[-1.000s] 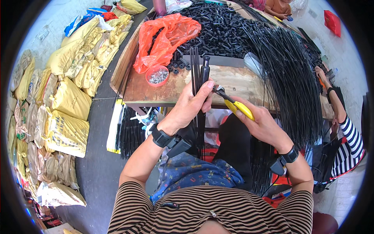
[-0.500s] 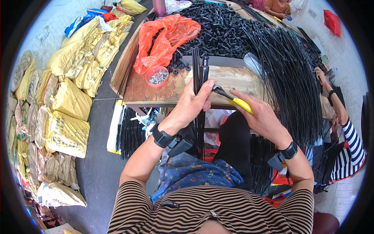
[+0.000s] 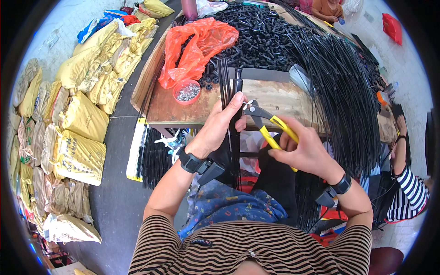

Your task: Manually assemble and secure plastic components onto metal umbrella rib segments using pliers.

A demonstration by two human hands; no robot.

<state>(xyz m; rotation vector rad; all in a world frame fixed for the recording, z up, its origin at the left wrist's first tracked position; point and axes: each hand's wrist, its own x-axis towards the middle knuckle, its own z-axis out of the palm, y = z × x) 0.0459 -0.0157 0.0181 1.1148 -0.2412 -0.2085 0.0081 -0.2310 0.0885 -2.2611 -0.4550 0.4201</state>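
Note:
Closed around a bundle of thin black rods [image 3: 223, 75] is my left hand [image 3: 219, 120]. It also grips a thicker black tube [image 3: 237, 81] that stands beside the rods, and both run down below the table edge. My right hand [image 3: 305, 144] holds pliers [image 3: 271, 127] with yellow handles and a dark head. The handles are spread apart, and the plier jaws are right by my left thumb and the tube. A tiny pale piece shows at the jaws, too small to name.
A wooden table [image 3: 284, 98] carries a red dish of small metal pieces [image 3: 186, 92], an orange plastic bag [image 3: 195, 46], a heap of black plastic parts [image 3: 256, 32] and many long black rods [image 3: 337, 82]. Yellow sacks [image 3: 85, 117] are stacked left. A co-worker's striped sleeve [image 3: 410, 190] is at right.
The pliers have turned, and their handles have spread from closed together to wide apart. Their head now sits nearer my left thumb. The rods lean slightly more to the left.

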